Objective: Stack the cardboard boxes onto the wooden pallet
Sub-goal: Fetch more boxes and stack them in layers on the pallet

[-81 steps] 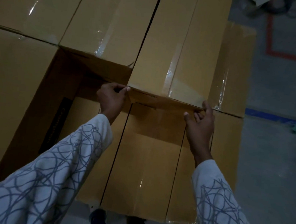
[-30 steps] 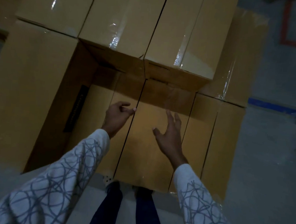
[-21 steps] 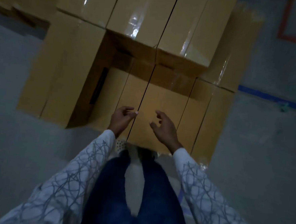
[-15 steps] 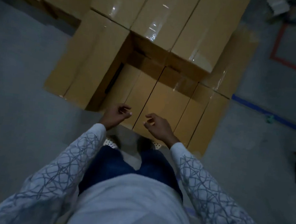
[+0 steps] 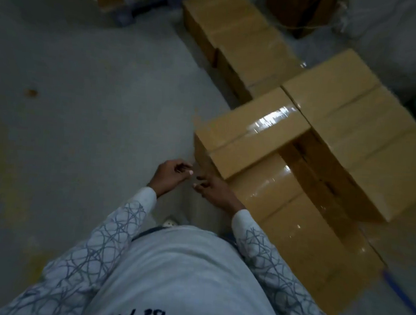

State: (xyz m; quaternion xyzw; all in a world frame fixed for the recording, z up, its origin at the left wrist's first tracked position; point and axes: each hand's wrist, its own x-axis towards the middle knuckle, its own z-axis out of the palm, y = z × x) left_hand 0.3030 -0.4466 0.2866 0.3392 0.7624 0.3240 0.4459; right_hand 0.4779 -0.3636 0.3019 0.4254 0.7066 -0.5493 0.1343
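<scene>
A stack of taped cardboard boxes fills the right side of the head view, with upper boxes standing on a lower row. The wooden pallet is hidden under them. My left hand and my right hand hover close together just left of the stack's near corner. Both have loosely curled fingers and hold nothing. Neither touches a box.
A separate row of cardboard boxes lies on the grey concrete floor further back. More boxes and a dark frame stand at the top left. Blue floor tape runs at the lower right.
Both hands let go of the top box and drew back. The view swung left, so the stack now lies to my right and open floor lies ahead.
</scene>
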